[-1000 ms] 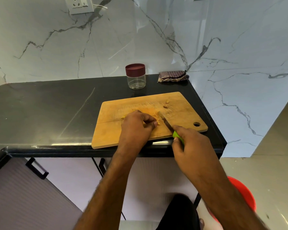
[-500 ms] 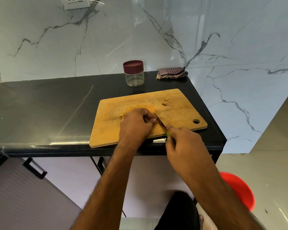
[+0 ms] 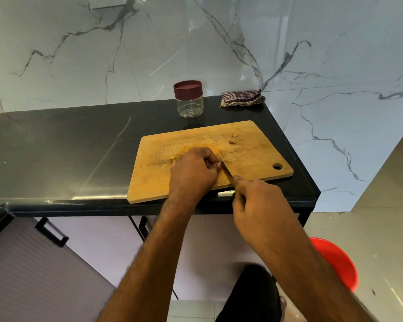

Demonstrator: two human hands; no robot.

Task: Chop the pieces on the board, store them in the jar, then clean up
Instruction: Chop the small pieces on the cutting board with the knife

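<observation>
Counter (image 3: 56, 147): black top carrying everything; the board sits at its near right edge, so a hard push could slide the board off toward 6 o'clock.
Board (image 3: 249, 159): its near edge lies right along the counter lip; nothing visible anchors it.
Left hand (image 3: 192, 173): fingers curled down over the pieces, fingertips just beside the blade at 3 o'clock; a slip would likely nick them.
Right hand (image 3: 256, 205): fingers wrapped round the knife handle, mostly hiding it.
Jar (image 3: 189, 98): at 12 o'clock from the board, lid on, looks empty; it must be opened before filling.
Knife (image 3: 226, 169): blade slanting away toward 11 o'clock, against the left fingertips.
Pieces (image 3: 174, 158): mostly under the left hand; two strays (image 3: 232, 138) at 1 o'clock could be missed.
</observation>
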